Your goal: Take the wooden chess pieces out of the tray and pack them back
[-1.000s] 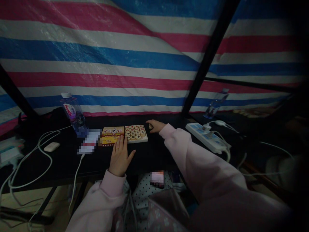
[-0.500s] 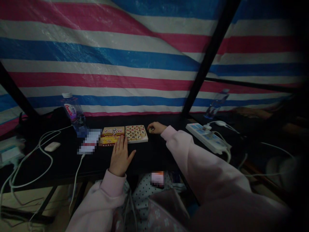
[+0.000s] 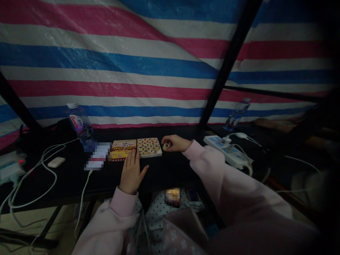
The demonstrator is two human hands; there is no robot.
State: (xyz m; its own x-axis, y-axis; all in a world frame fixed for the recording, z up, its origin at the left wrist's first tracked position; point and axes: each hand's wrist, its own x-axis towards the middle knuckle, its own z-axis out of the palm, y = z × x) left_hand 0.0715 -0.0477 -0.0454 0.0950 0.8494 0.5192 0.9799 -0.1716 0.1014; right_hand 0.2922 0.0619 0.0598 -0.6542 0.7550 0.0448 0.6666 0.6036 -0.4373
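A white tray (image 3: 158, 153) holds several round chess pieces with red and black characters. Against its left side lies a yellow and brown box lid (image 3: 119, 145). My left hand (image 3: 130, 171) rests flat with fingers spread, its fingertips on the lid's lower right part and by the tray's edge. Just right of the tray, my right hand (image 3: 176, 143) pinches a round chess piece (image 3: 166, 145) between thumb and finger, at the table surface.
On the left are a bottle (image 3: 81, 127), a pixelated phone (image 3: 98, 156) on a cable, a white case (image 3: 56, 162) and loose cables. A power strip (image 3: 225, 150) and another bottle (image 3: 237, 114) are at the right. Striped sheeting hangs behind.
My right hand has turned and shifted slightly to the right, and the piece at its fingertips now shows its face. My left hand has stayed in place on the lid.
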